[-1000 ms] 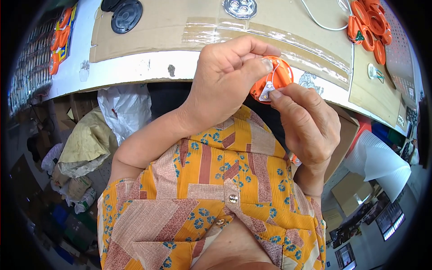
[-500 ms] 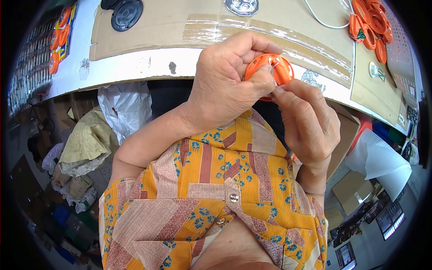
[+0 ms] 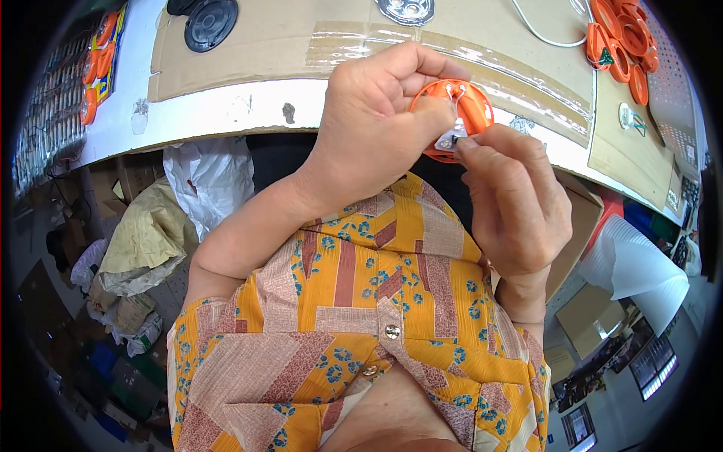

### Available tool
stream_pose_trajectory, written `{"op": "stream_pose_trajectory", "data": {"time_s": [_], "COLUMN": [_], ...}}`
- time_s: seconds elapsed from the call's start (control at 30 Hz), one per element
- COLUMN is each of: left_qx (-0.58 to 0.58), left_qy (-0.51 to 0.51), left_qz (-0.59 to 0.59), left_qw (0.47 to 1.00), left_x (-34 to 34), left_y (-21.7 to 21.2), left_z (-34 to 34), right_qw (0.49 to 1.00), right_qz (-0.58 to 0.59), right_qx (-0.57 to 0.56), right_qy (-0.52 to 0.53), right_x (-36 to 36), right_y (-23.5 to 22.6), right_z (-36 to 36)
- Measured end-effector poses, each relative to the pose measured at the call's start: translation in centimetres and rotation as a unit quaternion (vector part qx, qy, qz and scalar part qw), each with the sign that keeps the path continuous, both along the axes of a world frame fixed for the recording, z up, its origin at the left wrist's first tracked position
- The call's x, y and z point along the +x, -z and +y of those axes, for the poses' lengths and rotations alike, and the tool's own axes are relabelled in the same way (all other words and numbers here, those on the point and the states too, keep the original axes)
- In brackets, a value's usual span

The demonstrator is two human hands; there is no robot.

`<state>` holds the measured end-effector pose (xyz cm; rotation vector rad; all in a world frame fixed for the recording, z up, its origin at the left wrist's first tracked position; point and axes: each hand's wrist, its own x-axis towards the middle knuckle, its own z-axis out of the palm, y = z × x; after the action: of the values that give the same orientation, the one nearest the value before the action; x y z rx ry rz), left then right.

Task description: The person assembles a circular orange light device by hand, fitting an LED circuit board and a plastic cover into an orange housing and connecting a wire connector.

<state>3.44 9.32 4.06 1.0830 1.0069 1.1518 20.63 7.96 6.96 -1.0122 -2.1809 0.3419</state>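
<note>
My left hand (image 3: 376, 124) is closed around a round orange plastic housing (image 3: 476, 113), just over the table's front edge. Its thumb presses inside the housing, and the fingers curl behind the far rim. Thin white wires (image 3: 456, 93) show near the housing's far side. Toward the near side sits a small white board (image 3: 450, 140) with a dark spot at its edge. My right hand (image 3: 520, 196) is pinched at this edge, thumb and index finger together against the board. Whether a tiny part is between those fingertips is hidden.
Taped cardboard (image 3: 248, 60) covers the white table. On it lie a black disc (image 3: 212, 25), a silver reflector (image 3: 407, 10) and a white cable (image 3: 546, 39). Orange rings (image 3: 631, 38) are heaped at the far right, near a small white part with green wires (image 3: 629, 117). Bags (image 3: 211, 181) hang below left.
The housing has tilted a little, and my left thumb has shifted, so the wires and the white board show more. My right fingertips remain at the housing's near right side.
</note>
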Motion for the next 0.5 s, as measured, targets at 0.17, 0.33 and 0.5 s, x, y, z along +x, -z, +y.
{"op": "stream_pose_trajectory", "data": {"time_s": [0.17,0.33,0.5], "left_qx": [-0.009,0.017,0.016], "left_qy": [0.006,-0.043,-0.044], "left_qz": [-0.029,-0.007,-0.016], "left_qw": [1.0,0.999,0.999], "left_x": [-0.33,0.26,0.29], "left_y": [0.32,0.16,0.46], "left_z": [0.02,-0.09,0.01], "right_qw": [0.999,0.999,0.998], "right_qz": [0.012,0.017,0.014], "right_qx": [-0.029,-0.044,-0.063], "right_qy": [0.003,-0.002,-0.016], "right_x": [0.08,0.08,0.36], "right_y": [-0.35,-0.36,-0.24], "right_z": [0.08,0.31,1.06]}}
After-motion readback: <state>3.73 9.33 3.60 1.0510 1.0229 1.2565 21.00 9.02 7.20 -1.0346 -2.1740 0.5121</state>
